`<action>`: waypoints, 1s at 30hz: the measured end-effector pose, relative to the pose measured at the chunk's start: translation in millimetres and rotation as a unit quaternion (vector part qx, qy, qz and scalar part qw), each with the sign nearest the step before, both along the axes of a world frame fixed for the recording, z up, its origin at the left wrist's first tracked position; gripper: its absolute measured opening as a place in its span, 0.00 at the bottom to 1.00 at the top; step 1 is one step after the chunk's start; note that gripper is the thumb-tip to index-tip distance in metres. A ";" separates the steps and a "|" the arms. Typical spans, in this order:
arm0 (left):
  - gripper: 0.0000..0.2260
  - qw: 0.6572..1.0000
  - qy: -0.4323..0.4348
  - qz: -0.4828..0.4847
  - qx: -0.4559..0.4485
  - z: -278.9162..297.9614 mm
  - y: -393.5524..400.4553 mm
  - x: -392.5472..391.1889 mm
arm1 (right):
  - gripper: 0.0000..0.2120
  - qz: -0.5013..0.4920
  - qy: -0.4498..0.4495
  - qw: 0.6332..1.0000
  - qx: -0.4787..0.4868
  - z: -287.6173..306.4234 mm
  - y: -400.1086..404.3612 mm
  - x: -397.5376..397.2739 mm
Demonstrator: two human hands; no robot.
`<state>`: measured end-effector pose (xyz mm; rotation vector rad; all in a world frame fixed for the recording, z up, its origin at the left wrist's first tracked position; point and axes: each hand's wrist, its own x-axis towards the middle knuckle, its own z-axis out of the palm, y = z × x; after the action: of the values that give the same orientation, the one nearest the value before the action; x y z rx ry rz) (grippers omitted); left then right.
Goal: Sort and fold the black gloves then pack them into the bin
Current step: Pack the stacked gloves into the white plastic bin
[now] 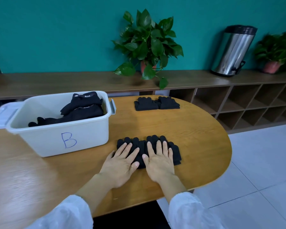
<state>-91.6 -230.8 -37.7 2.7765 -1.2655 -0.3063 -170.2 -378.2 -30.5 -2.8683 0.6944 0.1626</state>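
teal wall (56, 30), wooden shelf (238, 104), tiled floor (262, 171)

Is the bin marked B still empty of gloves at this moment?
No. The white bin already holds a pile of black gloves, heaped toward its back right corner.

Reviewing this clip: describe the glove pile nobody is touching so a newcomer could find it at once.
Start at the round-ended wooden table, with the white bin marked B on its left side. The far gloves lie by the table's back edge, right of the bin, below the potted plant. Unlike the near gloves, pressed flat under the left hand and right hand, no hand touches them.
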 end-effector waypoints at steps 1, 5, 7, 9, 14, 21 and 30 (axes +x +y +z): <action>0.37 1.000 0.000 0.000 -0.006 -1.8 6.1 -0.9 | 0.27 0.002 -0.001 1.000 0.000 -0.5 5.0 -0.4; 0.47 1.000 -0.003 0.013 -0.018 -5.1 30.1 -5.4 | 0.27 0.013 -0.003 1.000 -0.002 -2.0 24.9 -0.8; 0.46 0.999 -0.006 0.021 -0.023 -5.1 40.6 -7.2 | 0.28 0.020 -0.007 1.000 -0.003 -3.3 34.4 0.4; 0.45 0.999 -0.008 0.030 -0.025 -4.4 50.7 -8.1 | 0.28 0.028 -0.010 1.000 -0.003 -3.6 43.3 2.2; 0.41 0.998 -0.006 0.047 -0.031 -3.7 72.8 -7.3 | 0.27 0.050 -0.008 0.999 -0.002 -2.5 61.8 8.4; 0.28 0.986 0.020 0.082 -0.146 3.3 97.9 -5.2 | 0.24 0.100 -0.140 0.984 0.050 22.4 69.6 4.6; 0.27 0.906 0.067 0.317 -0.271 2.0 127.5 6.8 | 0.18 0.086 -0.107 0.983 0.124 43.4 98.5 28.8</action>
<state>-84.8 -103.3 -35.7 2.4333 -0.2908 -0.0707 -141.4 -279.7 12.9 -2.6501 0.3570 -0.0343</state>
